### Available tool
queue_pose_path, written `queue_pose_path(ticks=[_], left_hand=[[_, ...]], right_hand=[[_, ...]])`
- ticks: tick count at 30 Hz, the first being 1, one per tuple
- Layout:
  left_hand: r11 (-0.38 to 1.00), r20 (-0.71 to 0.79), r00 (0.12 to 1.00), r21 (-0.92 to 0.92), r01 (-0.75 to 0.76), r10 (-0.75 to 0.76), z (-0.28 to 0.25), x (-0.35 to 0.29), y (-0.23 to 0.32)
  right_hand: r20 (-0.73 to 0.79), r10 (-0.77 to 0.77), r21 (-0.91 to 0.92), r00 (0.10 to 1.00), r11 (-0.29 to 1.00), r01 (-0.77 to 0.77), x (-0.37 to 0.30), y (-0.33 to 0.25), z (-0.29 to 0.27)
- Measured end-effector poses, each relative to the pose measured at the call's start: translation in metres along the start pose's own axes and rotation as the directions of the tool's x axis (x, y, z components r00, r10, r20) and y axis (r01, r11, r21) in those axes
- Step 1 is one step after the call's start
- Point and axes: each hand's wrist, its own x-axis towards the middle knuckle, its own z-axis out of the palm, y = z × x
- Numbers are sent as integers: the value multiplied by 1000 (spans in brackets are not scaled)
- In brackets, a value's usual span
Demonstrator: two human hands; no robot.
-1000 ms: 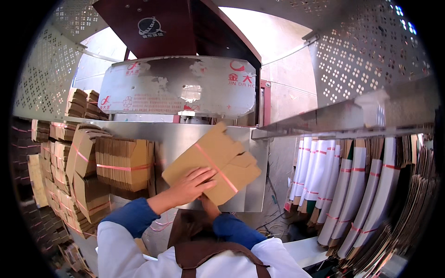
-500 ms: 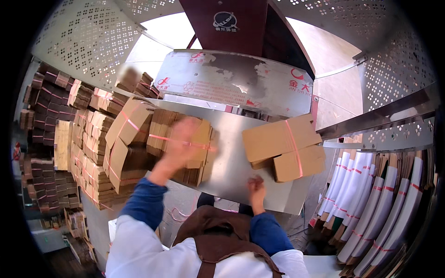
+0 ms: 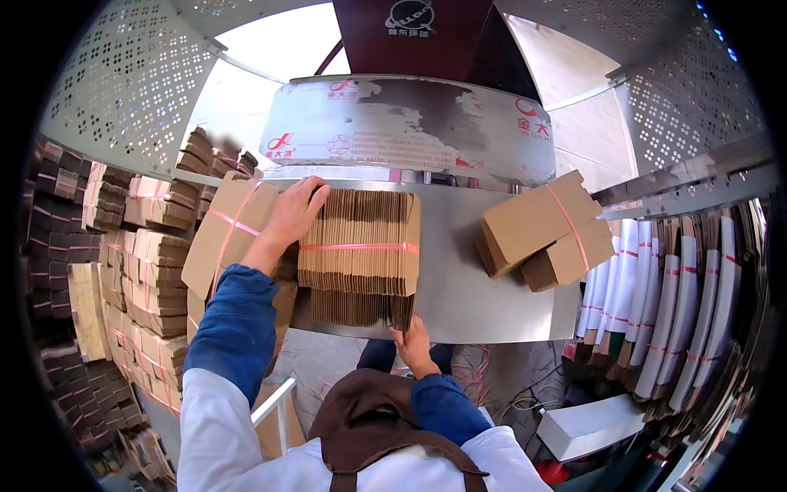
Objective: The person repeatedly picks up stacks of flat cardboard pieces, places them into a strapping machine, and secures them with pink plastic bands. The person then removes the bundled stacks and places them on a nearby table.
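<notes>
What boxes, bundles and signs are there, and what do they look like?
Strapped bundle: middle of metal table, brown flat cardboard, pink strap, between left hand and right hand.
Second bundle: table's right end, brown, pink strap, tilted.
Metal sign: behind table, silver curved plate, red marks.
Dark panel: top, maroon, white round logo.

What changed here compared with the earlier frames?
The strapped bundle held a second ago now lies at the right of the metal table, released. The left hand and right hand have taken hold of a second strapped bundle from the left. The stacks are unchanged.
</notes>
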Motion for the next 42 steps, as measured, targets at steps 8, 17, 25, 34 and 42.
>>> queue_pose_path(ticks=[8,17,25,34,42], left_hand=[[991,113,987,-56,120,-113,-25,44,46],[588,351,919,-711,386,-178,66,-94,52],[153,378,749,-833,532,-544,116,-171,137],[54,256,669,-913,405,-698,162,-177,215],[121,190,667,-913,389,-720,158,-148,213]], right_hand=[[-27,378,319,926,881,-350,-9,-24,-53],[141,706,723,694,406,-560,-28,-14,-159],[377,662,850,648,31,-526,-11,69,-223],[522,566,784,638,-25,-620,8,127,-242],[569,450,779,688,-27,-626,33,146,-240]])
